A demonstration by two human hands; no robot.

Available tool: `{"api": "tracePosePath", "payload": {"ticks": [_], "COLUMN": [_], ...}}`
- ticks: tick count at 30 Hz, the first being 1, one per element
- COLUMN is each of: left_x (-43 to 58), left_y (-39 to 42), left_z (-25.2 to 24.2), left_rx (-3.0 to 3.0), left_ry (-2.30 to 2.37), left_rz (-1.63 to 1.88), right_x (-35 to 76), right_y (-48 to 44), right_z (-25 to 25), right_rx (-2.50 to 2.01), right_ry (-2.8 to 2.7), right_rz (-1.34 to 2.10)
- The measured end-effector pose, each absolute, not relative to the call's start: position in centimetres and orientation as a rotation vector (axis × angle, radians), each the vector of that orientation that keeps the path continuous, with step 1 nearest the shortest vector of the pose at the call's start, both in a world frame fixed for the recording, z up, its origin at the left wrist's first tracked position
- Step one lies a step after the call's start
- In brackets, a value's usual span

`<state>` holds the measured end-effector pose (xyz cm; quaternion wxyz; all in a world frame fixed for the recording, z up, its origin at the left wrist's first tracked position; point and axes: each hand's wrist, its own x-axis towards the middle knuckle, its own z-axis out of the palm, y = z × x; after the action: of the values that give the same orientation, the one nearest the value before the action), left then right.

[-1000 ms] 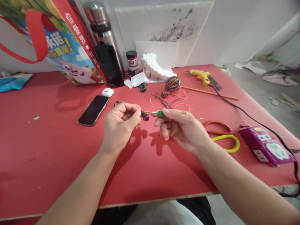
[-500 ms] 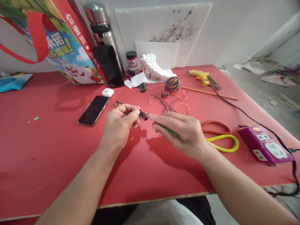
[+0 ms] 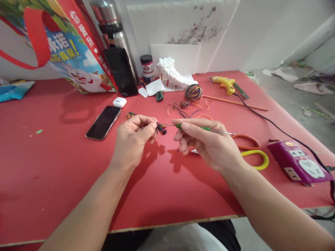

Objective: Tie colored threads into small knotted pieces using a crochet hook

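My left hand (image 3: 136,136) pinches a small crocheted piece (image 3: 162,129) of dark multicoloured yarn between thumb and forefinger. My right hand (image 3: 206,137) grips a crochet hook (image 3: 180,126) with a green handle, its thin metal tip reaching left to the yarn piece. Whether the tip passes through a loop is too small to tell. Another small multicoloured yarn piece (image 3: 130,114) lies just behind my left hand. Scissors (image 3: 255,160) with one orange and one yellow handle lie partly hidden beneath my right hand.
Behind the hands are a yarn ball (image 3: 193,92), loose strands, a wooden stick (image 3: 235,102) and a yellow glue gun (image 3: 223,83). A phone (image 3: 103,122) and white earbud case (image 3: 119,102) lie left. A purple power strip (image 3: 298,162) sits right; a bag (image 3: 78,62) stands back left.
My right hand has turned, bringing the crochet hook's tip to the yarn piece and showing its green handle and metal shaft. My left hand has stayed nearly still, holding the piece.
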<state>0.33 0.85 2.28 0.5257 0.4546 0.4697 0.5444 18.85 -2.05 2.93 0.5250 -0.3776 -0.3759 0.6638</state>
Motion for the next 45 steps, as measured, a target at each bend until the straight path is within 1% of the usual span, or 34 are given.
{"api": "tracePosePath", "payload": {"ticks": [4,8,10,12,15,17,28,36,40,45], "left_x": [0.4,0.5,0.5,0.5,0.4,0.3,0.3,0.2,0.3,0.5], "left_y": [1.1,1.2,1.2,1.2,1.2,1.0,0.4,0.1,0.1,0.3], "left_z": [2.5,2.7,2.7,2.6,2.5,2.4,2.4,2.7,2.7,2.4], "left_rx": [0.960,0.888,0.880,0.902,0.994,1.074,1.177,1.310,1.362,1.235], "left_ry": [1.079,1.063,1.065,1.068,1.076,1.089,1.087,1.046,1.041,0.961], "left_rz": [1.292,1.272,1.265,1.272,1.304,1.321,1.277,1.219,1.212,1.233], "right_x": [19.2,19.8,19.8,19.5,18.7,18.5,19.3,20.4,20.3,19.7], "right_y": [-2.8,-2.8,-2.9,-3.0,-3.2,-2.9,-0.5,0.1,-0.2,-1.1], "right_z": [2.8,2.3,2.2,2.3,2.7,3.0,3.2,2.7,3.3,3.8], "right_rx": [-0.911,-0.759,-0.747,-0.808,-0.936,-0.971,-1.060,-1.010,-1.062,-0.989], "right_ry": [-1.394,-1.892,-1.951,-1.844,-1.392,-1.081,-0.373,-0.377,-0.448,-0.664], "right_rz": [1.109,0.546,0.461,0.610,1.112,1.359,1.864,2.029,1.896,1.694]}}
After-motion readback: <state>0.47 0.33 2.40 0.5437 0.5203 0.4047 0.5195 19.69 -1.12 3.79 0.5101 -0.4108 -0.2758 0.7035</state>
